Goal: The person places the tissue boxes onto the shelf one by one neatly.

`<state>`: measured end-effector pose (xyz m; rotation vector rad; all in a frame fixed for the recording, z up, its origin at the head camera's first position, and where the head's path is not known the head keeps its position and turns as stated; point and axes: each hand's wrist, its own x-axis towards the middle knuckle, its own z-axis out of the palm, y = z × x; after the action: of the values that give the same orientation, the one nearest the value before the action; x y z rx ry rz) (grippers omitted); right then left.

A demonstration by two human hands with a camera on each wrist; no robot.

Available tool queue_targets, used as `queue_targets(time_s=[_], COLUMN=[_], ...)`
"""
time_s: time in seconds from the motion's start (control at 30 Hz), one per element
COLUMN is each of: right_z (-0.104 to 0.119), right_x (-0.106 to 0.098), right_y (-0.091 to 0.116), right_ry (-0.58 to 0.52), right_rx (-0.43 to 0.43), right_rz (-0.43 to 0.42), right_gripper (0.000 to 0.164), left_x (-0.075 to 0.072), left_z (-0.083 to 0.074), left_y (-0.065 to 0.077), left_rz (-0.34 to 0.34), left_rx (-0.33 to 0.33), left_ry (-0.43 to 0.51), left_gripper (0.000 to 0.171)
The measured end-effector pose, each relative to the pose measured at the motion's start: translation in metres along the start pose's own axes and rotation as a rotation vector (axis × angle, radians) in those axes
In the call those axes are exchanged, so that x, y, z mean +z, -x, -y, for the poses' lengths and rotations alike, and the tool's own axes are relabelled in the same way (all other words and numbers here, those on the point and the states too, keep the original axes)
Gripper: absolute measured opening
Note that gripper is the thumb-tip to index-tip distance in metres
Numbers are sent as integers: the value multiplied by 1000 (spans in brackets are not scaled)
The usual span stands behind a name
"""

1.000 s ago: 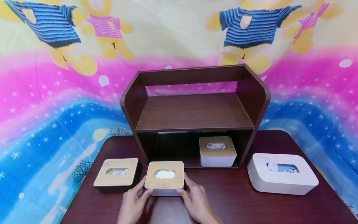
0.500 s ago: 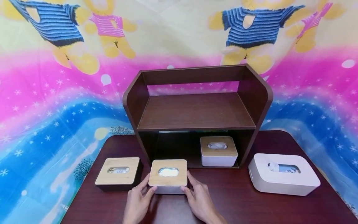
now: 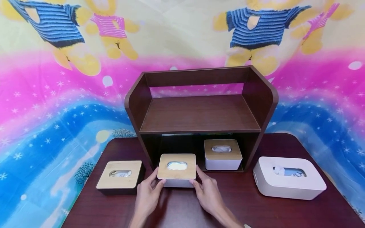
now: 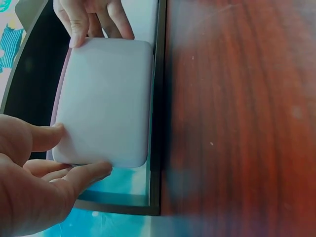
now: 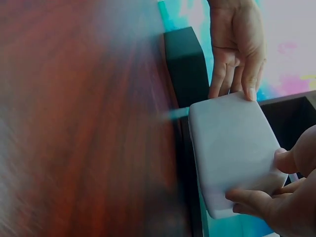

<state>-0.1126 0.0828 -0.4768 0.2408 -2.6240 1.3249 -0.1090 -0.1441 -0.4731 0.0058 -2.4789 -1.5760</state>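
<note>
A white tissue box [image 3: 168,175] with a light wooden lid is held between my two hands, before the left part of the shelf's lower compartment. My left hand [image 3: 148,193] grips its left end, thumb at the near side. On the opposite end, my right hand [image 3: 209,191] grips it the same way. The left wrist view shows the box's pale plain face [image 4: 103,98] between both hands, and the right wrist view shows that face [image 5: 237,153] too. A similar wood-topped white tissue box [image 3: 223,158] stands inside the compartment's right side.
A dark brown two-tier shelf [image 3: 199,114] stands at the back of the reddish-brown table [image 3: 233,196]. Left of it lies a black tissue box [image 3: 121,177] with a wooden lid. A larger all-white tissue box [image 3: 289,177] sits at the right. A printed cloth hangs behind.
Both hands have carried the tissue box forward and slightly right, from the table in front of the shelf to the lower compartment's opening. The other boxes have stayed put.
</note>
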Motion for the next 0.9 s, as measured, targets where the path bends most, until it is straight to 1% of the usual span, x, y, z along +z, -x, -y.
queue_targets(time_s=[0.23,0.4,0.6,0.7,0.9], right_z=[-5,-9,-9,-8,-8], right_x=[-2,-2,-1,2,10], right_y=[-19,-27,-39,-44,-54], right_ry=[-24,-32,-45,-49,-61], right_rx=[13,5,20,21,22], right_rz=[-8,-32,-60,-81,-102], right_gripper=[62,60,58,57,54], left_x=[6,12,16,18,21], left_z=[-3,-4,-5,-4,-2], left_y=[-16,-28,-43,-50,-59], left_rz=[1,-2,-23,-38,-73], left_rx=[-7,-9,-3,3,-13], left_ry=[7,18,29,9,-23], left_gripper=[57,57,55,55,54])
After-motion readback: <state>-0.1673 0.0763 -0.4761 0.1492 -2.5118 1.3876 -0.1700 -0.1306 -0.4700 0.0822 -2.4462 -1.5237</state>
